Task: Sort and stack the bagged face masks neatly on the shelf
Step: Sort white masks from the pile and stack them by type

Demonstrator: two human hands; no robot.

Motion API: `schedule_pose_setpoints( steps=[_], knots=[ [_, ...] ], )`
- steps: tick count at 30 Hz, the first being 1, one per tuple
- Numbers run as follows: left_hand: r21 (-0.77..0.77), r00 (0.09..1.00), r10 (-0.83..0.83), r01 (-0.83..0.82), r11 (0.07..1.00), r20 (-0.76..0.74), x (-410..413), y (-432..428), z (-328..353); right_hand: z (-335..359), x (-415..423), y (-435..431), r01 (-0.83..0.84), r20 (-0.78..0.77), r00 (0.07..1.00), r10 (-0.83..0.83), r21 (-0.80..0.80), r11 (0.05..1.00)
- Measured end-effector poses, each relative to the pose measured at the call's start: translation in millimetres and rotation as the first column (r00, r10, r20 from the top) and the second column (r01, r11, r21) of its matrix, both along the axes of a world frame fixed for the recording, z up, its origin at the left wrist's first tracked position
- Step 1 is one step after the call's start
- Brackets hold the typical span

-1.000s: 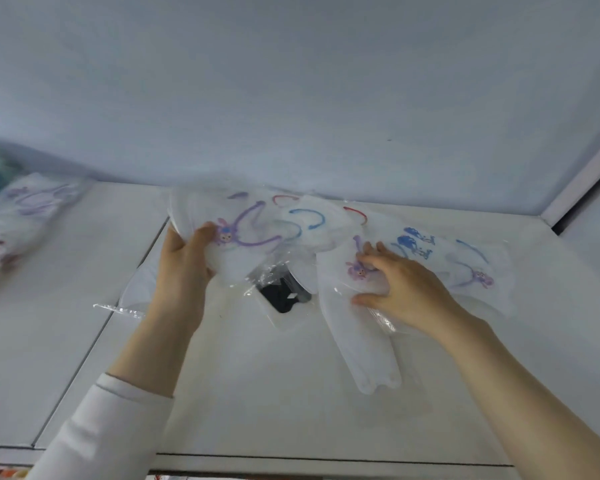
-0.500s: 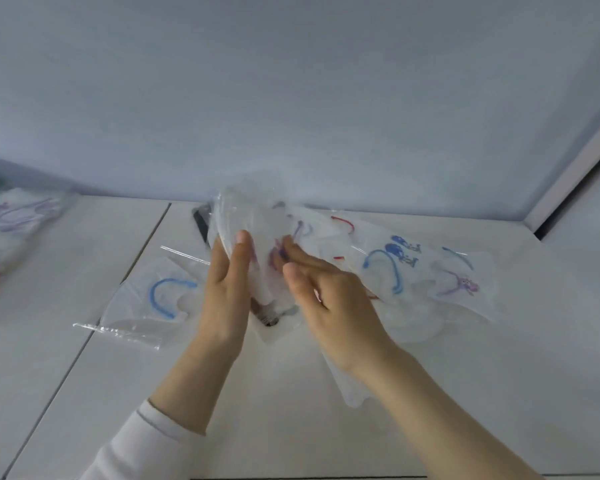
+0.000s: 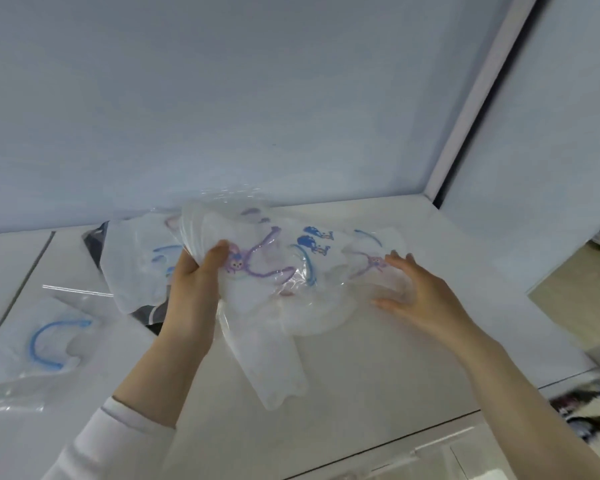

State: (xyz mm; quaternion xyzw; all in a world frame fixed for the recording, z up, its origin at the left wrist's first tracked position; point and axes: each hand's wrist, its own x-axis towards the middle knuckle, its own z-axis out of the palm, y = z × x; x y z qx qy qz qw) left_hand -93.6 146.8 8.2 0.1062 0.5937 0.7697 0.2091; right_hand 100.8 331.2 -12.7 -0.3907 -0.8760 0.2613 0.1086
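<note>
Several slick bagged masks (image 3: 264, 268) are clamped by the left hand (image 3: 194, 285); the right hand (image 3: 420, 296) is pressed flat on them, fingers straight. Loose bags could be slid off the shelf (image 3: 395, 368).

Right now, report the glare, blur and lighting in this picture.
Head view: even, soft light, faint shadows; glare speckles the clear bag of the purple-print mask gripped by the left hand; the right hand is fairly sharp; clutter at the lower right edge is smeared.

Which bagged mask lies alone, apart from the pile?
The bagged mask with the blue loop, at the far left of the shelf; the others overlap in one pile.
</note>
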Motion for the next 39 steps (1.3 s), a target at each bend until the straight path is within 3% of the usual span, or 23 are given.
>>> schedule_pose_setpoints(
  steps=[2, 4, 7, 9, 11, 16, 19, 22, 25, 27, 30, 32, 36, 39],
  knots=[
    [0.021, 1.000, 0.003, -0.003, 1.000, 0.011, 7, 8, 3, -7, 7, 14, -0.022, 0.088, 0.996, 0.020, 0.025, 0.999],
    [0.022, 1.000, 0.002, -0.002, 1.000, 0.009, 18, 15, 2, -11, 10, 20, -0.073, 0.028, 0.997, 0.070, 0.086, 0.994],
    [0.023, 0.999, 0.050, -0.050, 0.998, 0.007, 34, 23, 2, -11, 14, 24, -0.156, 0.011, 0.987, 0.162, 0.350, 0.924],
    [0.046, 0.992, 0.129, -0.129, 0.991, 0.016, 40, 25, 1, -8, 22, 30, -0.146, -0.082, 0.972, 0.222, 0.531, 0.834],
    [0.081, 0.974, 0.226, -0.228, 0.970, 0.029, 48, 25, 0, -2, 35, 36, -0.107, -0.190, 0.944, 0.271, 0.598, 0.794],
    [0.074, 0.941, 0.339, -0.338, 0.938, -0.005, 85, 32, -6, 18, 69, 43, -0.009, -0.408, 0.891, 0.197, 0.418, 0.908],
    [0.047, 0.946, 0.316, -0.313, 0.948, -0.068, 111, 42, -6, 36, 75, 29, 0.001, -0.428, 0.892, 0.144, 0.321, 0.947],
    [-0.023, 0.949, 0.236, -0.246, 0.969, -0.209, 136, 51, -5, 55, 67, 7, -0.150, -0.436, 0.884, 0.168, 0.076, 0.986],
    [-0.096, 0.954, 0.113, -0.145, 0.985, -0.279, 155, 57, -2, 63, 50, -7, -0.364, -0.473, 0.843, 0.258, -0.147, 0.920],
    [-0.089, 0.964, 0.109, -0.134, 0.987, -0.241, 155, 56, 0, 55, 41, -4, -0.425, -0.460, 0.821, 0.339, -0.095, 0.900],
    [-0.062, 0.991, 0.084, -0.091, 0.994, -0.106, 149, 48, 2, 42, 30, 12, -0.344, -0.456, 0.758, 0.467, 0.330, 0.879],
    [-0.030, 0.997, 0.044, -0.046, 0.998, -0.071, 151, 43, 2, 34, 24, 21, -0.350, -0.470, 0.725, 0.504, 0.379, 0.856],
    [-0.020, 0.995, 0.036, -0.038, 0.999, -0.088, 155, 35, 2, 32, 18, 14, -0.538, -0.558, 0.721, 0.411, -0.078, 0.839],
    [-0.005, 0.986, 0.144, -0.145, 0.989, -0.088, 152, 27, -5, 20, 10, 2, -0.366, -0.570, 0.803, 0.176, -0.239, 0.899]
  ],
)
